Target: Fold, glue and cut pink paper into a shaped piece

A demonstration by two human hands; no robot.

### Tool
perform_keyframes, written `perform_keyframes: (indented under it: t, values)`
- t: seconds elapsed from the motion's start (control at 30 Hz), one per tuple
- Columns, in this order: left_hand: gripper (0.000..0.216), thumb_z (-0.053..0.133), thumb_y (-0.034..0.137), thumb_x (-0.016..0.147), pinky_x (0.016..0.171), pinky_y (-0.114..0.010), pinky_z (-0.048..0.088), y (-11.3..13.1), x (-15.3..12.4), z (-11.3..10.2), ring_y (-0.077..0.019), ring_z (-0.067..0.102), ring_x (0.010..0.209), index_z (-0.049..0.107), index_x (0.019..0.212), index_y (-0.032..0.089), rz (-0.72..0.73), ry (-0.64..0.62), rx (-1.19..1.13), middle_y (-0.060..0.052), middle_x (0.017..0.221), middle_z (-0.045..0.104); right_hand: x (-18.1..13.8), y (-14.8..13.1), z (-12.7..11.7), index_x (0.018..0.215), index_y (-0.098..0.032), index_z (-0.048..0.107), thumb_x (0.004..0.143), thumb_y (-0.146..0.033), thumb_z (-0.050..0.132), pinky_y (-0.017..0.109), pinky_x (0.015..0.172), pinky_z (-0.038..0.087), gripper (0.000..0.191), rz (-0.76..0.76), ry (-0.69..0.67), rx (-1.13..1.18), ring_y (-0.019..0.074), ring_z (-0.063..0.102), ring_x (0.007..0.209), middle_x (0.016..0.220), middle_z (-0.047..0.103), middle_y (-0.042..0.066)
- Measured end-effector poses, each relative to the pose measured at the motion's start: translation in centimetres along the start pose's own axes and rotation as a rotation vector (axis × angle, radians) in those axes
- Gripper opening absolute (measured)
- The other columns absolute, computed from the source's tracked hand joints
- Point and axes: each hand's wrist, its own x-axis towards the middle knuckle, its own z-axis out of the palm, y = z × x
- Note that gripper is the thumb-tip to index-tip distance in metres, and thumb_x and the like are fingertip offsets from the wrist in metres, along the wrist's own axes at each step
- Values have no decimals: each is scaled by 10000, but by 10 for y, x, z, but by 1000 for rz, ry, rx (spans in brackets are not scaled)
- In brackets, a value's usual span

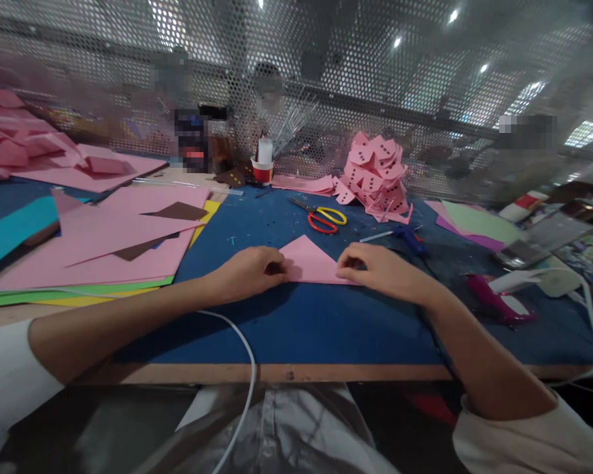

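A pink paper folded into a triangle [309, 260] lies on the blue work mat [296, 322] in front of me. My left hand [247, 271] presses its left corner with curled fingers. My right hand [378, 268] pinches down the right corner. Both hands rest on the mat, one at each end of the fold's lower edge. The triangle's point faces away from me.
Scissors with red and yellow handles [323, 218] lie beyond the paper. A heap of cut pink pieces [375, 174] stands at the back. Pink, brown, green and yellow sheets [123, 243] are stacked on the left. A pink glue gun [497, 303], blue tool [410, 238] and white cable [242, 355] lie nearby.
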Motion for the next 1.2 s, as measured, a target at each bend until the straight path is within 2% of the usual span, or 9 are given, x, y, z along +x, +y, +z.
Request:
perform_keyframes:
  t: [0.1,0.3,0.63,0.97,1.2]
  values:
    - [209,589,353,888,616,-259,360,3,0,-2,-165,595,683,677,807,182,0,-8,23,-20,772,686,14,-19,21,970,-223,718,941,-319,633,278,815,426,131,-111,-41,50,175,634,928,1018,719,26]
    - [251,569,394,907,618,-256,361,2,-1,-1,-164,596,698,671,820,181,9,-3,9,-25,791,691,35,-24,48,908,-192,718,928,-276,657,266,753,406,106,-86,-13,30,166,616,865,941,705,36]
    - [241,549,366,913,622,-256,344,7,-2,0,-156,578,684,654,810,175,-38,12,9,-28,788,674,36,-25,50,868,-187,712,920,-292,625,263,664,358,147,8,-16,58,146,587,779,897,703,28]
    - [148,577,284,857,634,-251,392,4,-2,2,-161,619,703,675,923,194,-76,19,-36,-13,814,702,37,-23,55,894,-212,685,888,-317,674,262,639,365,106,97,1,113,153,609,768,866,724,11]
    - [116,579,256,861,642,-251,402,3,-2,5,-159,608,730,666,905,192,-21,66,-1,-17,838,689,39,-25,54,867,-204,687,873,-312,682,262,635,359,108,99,1,59,152,600,756,890,724,26]
